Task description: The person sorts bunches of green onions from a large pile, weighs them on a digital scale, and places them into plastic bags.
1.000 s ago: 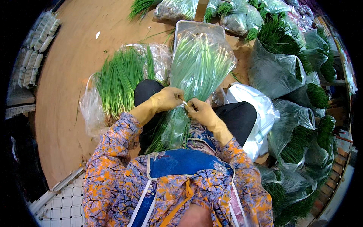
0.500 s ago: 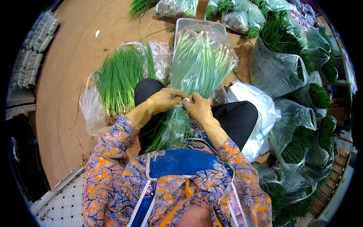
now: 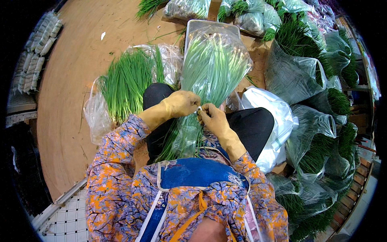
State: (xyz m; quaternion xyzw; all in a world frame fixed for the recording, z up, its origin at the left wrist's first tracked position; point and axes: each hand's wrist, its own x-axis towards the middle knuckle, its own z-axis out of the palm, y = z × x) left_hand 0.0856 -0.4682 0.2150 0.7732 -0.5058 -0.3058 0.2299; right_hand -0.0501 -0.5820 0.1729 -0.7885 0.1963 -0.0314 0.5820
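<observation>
A long bunch of green chives in a clear plastic sleeve [image 3: 211, 68] lies across my lap, its leafy end pointing away from me. My left hand [image 3: 181, 103] and my right hand [image 3: 212, 118], both in tan gloves, meet at the bunch's narrow middle. Each hand pinches the sleeve and a small pale tie [image 3: 199, 109] between the fingertips. The lower end of the bunch [image 3: 183, 139] runs down between my knees.
A loose heap of chives on a plastic bag [image 3: 127, 82] lies to my left on the brown floor [image 3: 72, 72]. Many bagged bunches of greens [image 3: 298, 76] pile up at the right and top. A white bag [image 3: 270, 109] rests by my right knee.
My hands have stayed at the middle of the bunch, with the fingers shifting slightly closer together. The bunch has barely moved.
</observation>
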